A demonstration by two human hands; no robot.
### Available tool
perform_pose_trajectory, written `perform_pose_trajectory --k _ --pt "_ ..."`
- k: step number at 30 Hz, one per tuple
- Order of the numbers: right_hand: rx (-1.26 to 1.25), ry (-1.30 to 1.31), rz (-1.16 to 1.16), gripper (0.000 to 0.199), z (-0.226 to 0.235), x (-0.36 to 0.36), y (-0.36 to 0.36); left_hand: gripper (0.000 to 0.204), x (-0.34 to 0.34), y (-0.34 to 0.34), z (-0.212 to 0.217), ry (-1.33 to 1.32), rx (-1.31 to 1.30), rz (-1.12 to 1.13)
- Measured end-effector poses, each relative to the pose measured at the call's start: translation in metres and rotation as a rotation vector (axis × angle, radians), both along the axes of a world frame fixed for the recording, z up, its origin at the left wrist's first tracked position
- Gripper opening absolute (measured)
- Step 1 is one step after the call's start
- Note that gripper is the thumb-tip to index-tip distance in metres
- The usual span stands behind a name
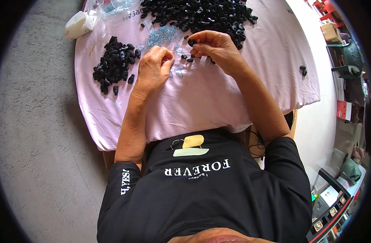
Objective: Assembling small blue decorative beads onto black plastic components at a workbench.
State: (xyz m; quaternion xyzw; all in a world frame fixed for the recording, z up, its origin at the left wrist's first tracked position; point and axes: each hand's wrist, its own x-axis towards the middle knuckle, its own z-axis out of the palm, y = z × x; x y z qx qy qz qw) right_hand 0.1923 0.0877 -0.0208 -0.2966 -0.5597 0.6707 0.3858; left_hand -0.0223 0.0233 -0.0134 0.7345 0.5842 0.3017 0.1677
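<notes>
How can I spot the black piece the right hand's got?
Find the pink cloth, then the right hand near the big black heap. The piece is pinched at its fingertips, unlike the loose ones below, lying on the cloth.

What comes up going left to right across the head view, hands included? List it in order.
White item → smaller heap of black parts → left hand → right hand, holding a black part → two stray black parts → cardboard box.

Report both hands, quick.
Left hand: closed, fingers curled in; whether it holds anything cannot be told.
Right hand: closed, pinching a small black piece.
</notes>
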Motion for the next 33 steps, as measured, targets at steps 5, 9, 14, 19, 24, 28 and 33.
perform_pose_trajectory --k 5,9,14,19,24,28,33 --pt "-0.030 -0.036 0.038 0.021 0.000 0.000 0.001 0.008 0.004 0.002 0.002 -0.044 0.060 0.034" --pt "-0.018 -0.083 0.083 0.019 -0.002 0.000 -0.001 0.007 0.005 0.004 -0.002 -0.267 -0.013 0.099" --pt "0.005 -0.087 0.108 0.018 -0.001 -0.004 -0.005 0.008 0.007 0.002 0.002 -0.724 -0.254 0.026" --pt "0.060 -0.134 0.132 0.019 0.001 -0.004 -0.006 0.010 0.011 0.002 0.006 -0.903 -0.312 -0.050" --pt "0.046 -0.074 0.168 0.019 -0.002 -0.007 -0.009 0.011 0.010 0.002 -0.001 -1.019 -0.361 -0.098" --pt "0.053 -0.061 0.170 0.019 -0.002 -0.007 -0.008 0.010 0.013 0.002 0.003 -0.993 -0.351 -0.079" --pt "0.077 -0.043 0.132 0.014 -0.004 -0.008 -0.009 0.009 0.015 0.001 0.003 -0.987 -0.325 -0.061"
